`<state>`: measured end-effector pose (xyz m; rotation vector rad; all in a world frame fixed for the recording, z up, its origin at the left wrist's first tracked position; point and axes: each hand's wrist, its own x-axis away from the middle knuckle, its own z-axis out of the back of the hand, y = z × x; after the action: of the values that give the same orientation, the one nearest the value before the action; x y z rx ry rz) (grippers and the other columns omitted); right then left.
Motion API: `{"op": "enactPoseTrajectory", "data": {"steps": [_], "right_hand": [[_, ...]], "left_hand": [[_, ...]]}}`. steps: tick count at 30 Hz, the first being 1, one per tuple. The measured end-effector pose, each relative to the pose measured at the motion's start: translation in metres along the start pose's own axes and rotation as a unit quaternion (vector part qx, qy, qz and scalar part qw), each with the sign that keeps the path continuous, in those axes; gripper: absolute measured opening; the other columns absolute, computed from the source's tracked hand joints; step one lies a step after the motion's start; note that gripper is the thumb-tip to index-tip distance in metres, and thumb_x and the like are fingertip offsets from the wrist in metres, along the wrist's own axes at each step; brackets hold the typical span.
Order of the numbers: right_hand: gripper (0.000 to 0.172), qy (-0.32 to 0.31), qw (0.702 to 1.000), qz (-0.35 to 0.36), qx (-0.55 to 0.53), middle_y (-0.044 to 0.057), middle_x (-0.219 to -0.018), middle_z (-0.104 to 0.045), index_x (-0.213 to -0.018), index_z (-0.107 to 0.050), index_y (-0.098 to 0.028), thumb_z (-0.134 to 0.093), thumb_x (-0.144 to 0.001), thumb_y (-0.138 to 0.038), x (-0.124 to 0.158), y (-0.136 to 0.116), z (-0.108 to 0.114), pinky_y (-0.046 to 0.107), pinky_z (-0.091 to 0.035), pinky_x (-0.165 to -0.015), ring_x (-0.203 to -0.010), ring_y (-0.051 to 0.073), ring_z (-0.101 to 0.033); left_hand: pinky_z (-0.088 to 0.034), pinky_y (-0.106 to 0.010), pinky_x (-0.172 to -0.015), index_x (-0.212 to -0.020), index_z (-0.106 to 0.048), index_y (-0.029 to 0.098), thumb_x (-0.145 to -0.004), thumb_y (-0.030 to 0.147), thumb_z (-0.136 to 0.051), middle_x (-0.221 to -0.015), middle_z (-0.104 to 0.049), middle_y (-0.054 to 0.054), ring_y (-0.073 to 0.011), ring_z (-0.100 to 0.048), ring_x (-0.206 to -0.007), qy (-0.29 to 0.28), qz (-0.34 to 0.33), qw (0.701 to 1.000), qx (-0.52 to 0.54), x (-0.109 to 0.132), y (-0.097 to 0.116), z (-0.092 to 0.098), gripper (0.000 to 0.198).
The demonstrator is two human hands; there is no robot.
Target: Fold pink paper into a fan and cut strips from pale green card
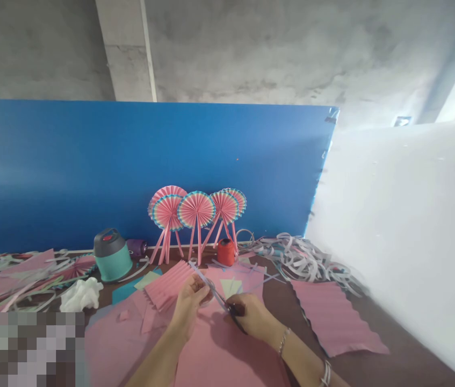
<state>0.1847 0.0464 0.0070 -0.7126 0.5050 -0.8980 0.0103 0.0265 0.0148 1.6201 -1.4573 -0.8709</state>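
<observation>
My right hand [251,317] is closed round the dark handles of a pair of scissors [211,287], whose blades point up and left. My left hand [189,306] pinches something small and roundish that I cannot make out, right beside the blades. Under both hands lie pink paper sheets [219,355]. A pleated pink paper piece [168,284] lies just left of my left hand. Several finished pink paper fans [195,210] with long tails lean against the blue board [90,166] behind.
A teal jug with a grey lid [111,255] and a small red spool [226,251] stand by the board. A pile of grey paper strips [300,258] lies at the right, a wavy pink sheet [336,317] near the white wall. Crumpled white paper [81,294] sits at left.
</observation>
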Motion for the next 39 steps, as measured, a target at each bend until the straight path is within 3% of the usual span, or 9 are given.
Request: {"op": "enactPoseTrajectory", "data": {"steps": [17,22,31,39], "right_hand": [[0.019,0.010,1.000,-0.014,-0.022,-0.003,-0.054,-0.048,-0.076,-0.068,-0.013,-0.058,-0.064,-0.024,-0.001,0.002,-0.001,0.019,-0.027,-0.046,-0.050,0.009,-0.034],[0.020,0.015,1.000,-0.005,-0.004,-0.001,-0.055,-0.054,-0.077,-0.069,-0.014,-0.054,-0.066,-0.022,0.000,0.004,-0.001,0.019,-0.028,-0.047,-0.050,0.010,-0.038],[0.027,0.028,1.000,0.012,0.005,0.003,-0.067,-0.066,-0.086,-0.070,-0.015,-0.052,-0.065,-0.018,0.000,0.003,-0.001,0.020,-0.035,-0.051,-0.055,0.012,-0.051],[0.028,0.030,0.999,0.013,0.010,0.003,-0.068,-0.067,-0.086,-0.070,-0.014,-0.051,-0.065,-0.017,0.000,0.003,-0.001,0.020,-0.036,-0.051,-0.057,0.013,-0.054]], "left_hand": [[-0.046,-0.026,-0.065,-0.092,-0.060,0.017,-0.056,0.029,-0.077,-0.074,-0.065,-0.002,-0.0134,-0.060,-0.067,-0.002,0.005,1.000,0.011,-0.010,-0.010,0.009,0.041],[-0.044,-0.023,-0.064,-0.067,-0.062,0.013,-0.060,0.037,-0.075,-0.065,-0.063,-0.002,-0.0108,-0.056,-0.061,0.013,0.000,1.000,-0.013,-0.011,-0.008,0.011,0.027],[-0.042,-0.023,-0.063,-0.065,-0.062,0.013,-0.060,0.039,-0.074,-0.063,-0.062,-0.001,-0.0103,-0.054,-0.059,-0.007,0.005,1.000,-0.024,-0.009,-0.010,0.009,0.029],[-0.041,-0.024,-0.063,-0.065,-0.060,0.014,-0.060,0.038,-0.074,-0.062,-0.060,0.000,-0.0101,-0.052,-0.059,-0.014,0.005,0.999,-0.031,-0.009,-0.011,0.008,0.028]]}}
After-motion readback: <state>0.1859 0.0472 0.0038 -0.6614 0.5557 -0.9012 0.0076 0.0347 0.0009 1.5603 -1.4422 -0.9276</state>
